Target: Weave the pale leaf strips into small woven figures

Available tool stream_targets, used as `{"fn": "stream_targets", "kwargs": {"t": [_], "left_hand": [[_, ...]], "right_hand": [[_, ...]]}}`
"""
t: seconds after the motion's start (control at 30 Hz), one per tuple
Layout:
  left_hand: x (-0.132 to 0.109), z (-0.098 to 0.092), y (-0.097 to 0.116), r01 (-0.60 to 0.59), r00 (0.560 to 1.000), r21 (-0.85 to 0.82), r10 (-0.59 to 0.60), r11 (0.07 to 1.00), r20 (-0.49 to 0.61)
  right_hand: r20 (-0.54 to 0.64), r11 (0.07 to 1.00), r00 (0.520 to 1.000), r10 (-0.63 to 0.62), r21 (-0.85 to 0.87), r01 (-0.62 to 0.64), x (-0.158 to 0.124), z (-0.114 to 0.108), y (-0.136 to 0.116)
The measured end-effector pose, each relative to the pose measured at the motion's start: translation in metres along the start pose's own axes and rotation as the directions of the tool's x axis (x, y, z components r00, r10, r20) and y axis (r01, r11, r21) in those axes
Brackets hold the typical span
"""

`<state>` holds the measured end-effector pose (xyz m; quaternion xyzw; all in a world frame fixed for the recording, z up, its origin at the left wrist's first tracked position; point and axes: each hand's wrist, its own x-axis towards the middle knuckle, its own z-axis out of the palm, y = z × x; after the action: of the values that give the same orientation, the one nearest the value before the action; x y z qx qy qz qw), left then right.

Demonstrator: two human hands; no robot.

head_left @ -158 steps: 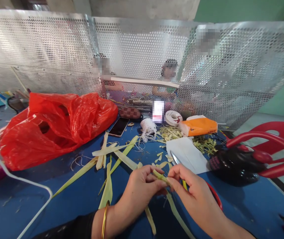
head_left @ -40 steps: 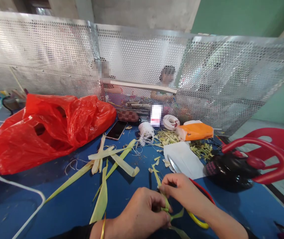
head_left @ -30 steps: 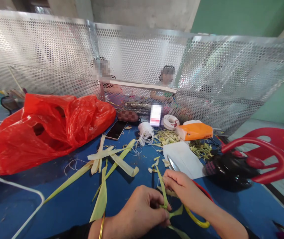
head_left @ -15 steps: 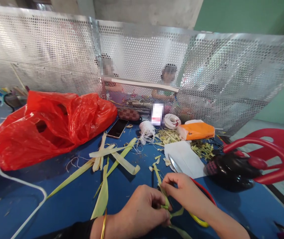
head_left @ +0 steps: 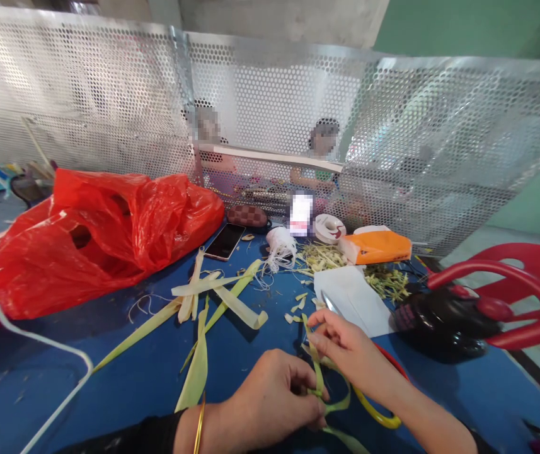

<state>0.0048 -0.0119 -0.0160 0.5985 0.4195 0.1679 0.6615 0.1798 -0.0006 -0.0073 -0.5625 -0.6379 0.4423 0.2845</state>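
Low in the middle, my left hand [head_left: 274,394] pinches a pale green leaf strip [head_left: 319,378] near its folded, knotted-looking part. Thumb and fingers are closed on it, and loose ends of strip curl out to the right. My right hand [head_left: 340,343] is just beyond, thumb and forefinger together at the upper end of the same strip. Several more leaf strips [head_left: 198,366] lie crossed on the blue table [head_left: 132,384] to the left. Under my right forearm sits a red and yellow ring-shaped handle [head_left: 377,410], partly hidden.
A red plastic bag [head_left: 109,246] fills the left, near a white cable [head_left: 71,353]. At the back are a dark phone [head_left: 225,241], white thread [head_left: 280,246], a tape roll [head_left: 329,228] and an orange packet [head_left: 377,246]. A black pot with red handle [head_left: 444,325] stands right. Perforated metal panels [head_left: 274,94] close off the back.
My right hand has moved slightly up and away from my left, drawing the strip's upper end along. The left hand keeps its pinch. The view has shifted a little.
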Motion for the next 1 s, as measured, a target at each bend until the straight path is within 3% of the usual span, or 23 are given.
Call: {"fn": "stream_targets", "kwargs": {"t": [0.13, 0.4, 0.7, 0.87, 0.97, 1.0], "left_hand": [[0.001, 0.000, -0.002, 0.023, 1.000, 0.030, -0.023, 0.999, 0.008], [0.000, 0.000, -0.003, 0.043, 0.999, 0.035, -0.044, 0.998, 0.023], [0.003, 0.001, 0.002, 0.118, 0.990, -0.303, -0.090, 0.946, 0.106], [0.002, -0.003, 0.008, 0.135, 0.986, -0.360, -0.091, 0.923, 0.138], [0.002, -0.006, 0.011, 0.110, 0.991, -0.375, -0.074, 0.921, 0.110], [0.002, -0.006, 0.010, 0.098, 0.993, -0.365, -0.067, 0.926, 0.097]], "right_hand": [[0.080, 0.993, 0.995, 0.062, 0.096, -0.069, 0.000, 0.003, 0.004], [0.011, 0.999, 1.000, 0.021, 0.047, -0.021, 0.001, 0.002, -0.004], [-0.224, 0.998, 0.974, -0.042, 0.041, 0.052, 0.010, -0.016, -0.004], [-0.419, 0.999, 0.907, -0.027, -0.041, 0.011, 0.017, -0.042, 0.005], [-0.454, 0.998, 0.890, -0.042, -0.070, 0.011, 0.017, -0.052, 0.006], [-0.423, 0.997, 0.905, -0.036, -0.074, 0.005, 0.016, -0.051, 0.005]]}}
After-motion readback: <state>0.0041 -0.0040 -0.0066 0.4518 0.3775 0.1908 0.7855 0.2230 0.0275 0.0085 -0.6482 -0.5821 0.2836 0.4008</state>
